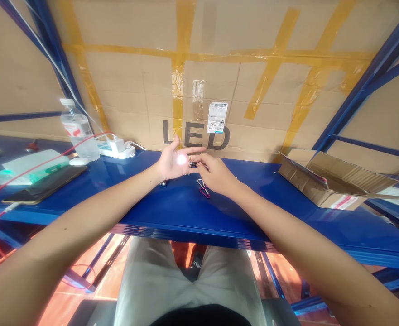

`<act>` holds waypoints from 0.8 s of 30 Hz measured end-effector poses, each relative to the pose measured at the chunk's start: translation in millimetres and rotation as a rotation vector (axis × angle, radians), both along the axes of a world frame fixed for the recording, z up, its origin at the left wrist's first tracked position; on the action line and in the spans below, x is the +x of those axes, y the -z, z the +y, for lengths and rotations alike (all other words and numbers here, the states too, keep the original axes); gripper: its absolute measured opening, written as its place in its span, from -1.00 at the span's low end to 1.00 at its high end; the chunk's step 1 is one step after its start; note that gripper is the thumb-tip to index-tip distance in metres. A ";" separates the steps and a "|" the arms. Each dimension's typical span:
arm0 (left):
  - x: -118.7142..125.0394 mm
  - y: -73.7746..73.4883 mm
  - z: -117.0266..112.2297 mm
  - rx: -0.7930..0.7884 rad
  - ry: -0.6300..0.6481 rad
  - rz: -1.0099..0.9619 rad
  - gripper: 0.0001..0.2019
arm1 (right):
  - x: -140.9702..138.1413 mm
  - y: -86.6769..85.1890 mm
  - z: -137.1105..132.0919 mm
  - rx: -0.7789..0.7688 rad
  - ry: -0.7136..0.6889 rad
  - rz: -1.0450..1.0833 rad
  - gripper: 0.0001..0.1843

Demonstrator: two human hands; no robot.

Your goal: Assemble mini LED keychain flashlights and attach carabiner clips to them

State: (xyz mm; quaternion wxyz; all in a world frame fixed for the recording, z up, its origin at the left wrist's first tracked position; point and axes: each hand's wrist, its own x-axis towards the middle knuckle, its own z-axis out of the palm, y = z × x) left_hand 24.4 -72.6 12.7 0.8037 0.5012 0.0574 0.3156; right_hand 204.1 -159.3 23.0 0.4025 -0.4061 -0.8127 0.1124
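My left hand [174, 162] is held palm up above the blue table, its fingers stretched out and pointing right. A round bright spot of light falls on that palm. My right hand [216, 172] pinches a small dark flashlight [193, 164], aimed left at the palm; the fingers cover most of it. Below my right hand lie two small carabiners, a silver carabiner [201, 183] and a pink-purple carabiner [205, 193]. Small shiny metal pieces [163, 183] lie under my left wrist, partly hidden by it.
An open cardboard box [335, 183] stands at the right. To the left are a water bottle [80, 131], a power strip [117, 149], a tissue pack [32, 167] and a phone [45, 185] with a red cable [32, 171]. A large taped carton [134, 90] rises behind the table [185, 213].
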 end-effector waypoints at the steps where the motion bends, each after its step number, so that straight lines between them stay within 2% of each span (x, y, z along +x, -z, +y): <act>1: 0.0 0.0 0.0 -0.001 -0.001 0.002 -0.05 | 0.0 0.2 0.1 -0.001 0.004 -0.003 -0.82; 12: 0.3 -0.5 0.9 -0.019 -0.004 0.013 -0.05 | 1.9 2.6 4.5 -0.022 -0.026 0.010 -0.83; 19: 0.3 -1.8 -0.4 -0.007 -0.017 0.032 -0.06 | 2.5 1.7 4.4 -0.034 0.036 -0.023 -0.83; 24: 1.2 -2.9 -2.8 0.006 -0.027 0.061 -0.10 | 1.5 1.9 3.0 -0.037 -0.008 -0.005 -0.80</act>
